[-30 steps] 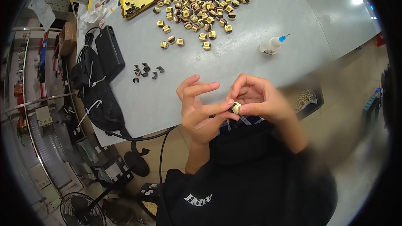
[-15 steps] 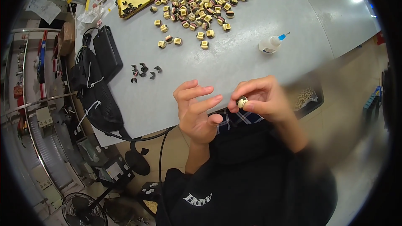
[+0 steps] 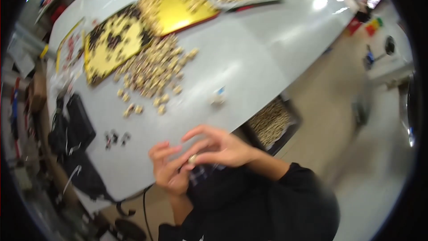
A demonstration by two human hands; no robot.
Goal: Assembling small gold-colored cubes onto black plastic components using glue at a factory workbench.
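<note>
A small cream-coloured piece (image 3: pixel 192 159) sits between my two hands, over the table's near edge. The thumb and fingers of my right hand (image 3: pixel 225 148) pinch it from the right. Thumb and forefinger of my left hand (image 3: pixel 169 166) close on its left side, while the other fingers stay raised; motion blurs the fingertips. Beyond the hands stands a small white bottle (image 3: pixel 217 99) with a blue tip. Several black curved bits (image 3: pixel 116 138) lie to the left of it. Farther back is a heap of cream and dark pieces (image 3: pixel 154 73).
Behind the heap are a yellow tray (image 3: pixel 92 76) with dark bits, another yellow tray (image 3: pixel 183 15) with cream pieces, and a white tray (image 3: pixel 229 5) full of pieces. A black box (image 3: pixel 81 115) and black bag (image 3: pixel 91 176) lie left. A dark bin (image 3: pixel 292 117) stands below the table edge.
The view has swung to the right, bringing more trays and the bin into sight. My left hand has come in to the piece, its thumb and forefinger closing on it.
</note>
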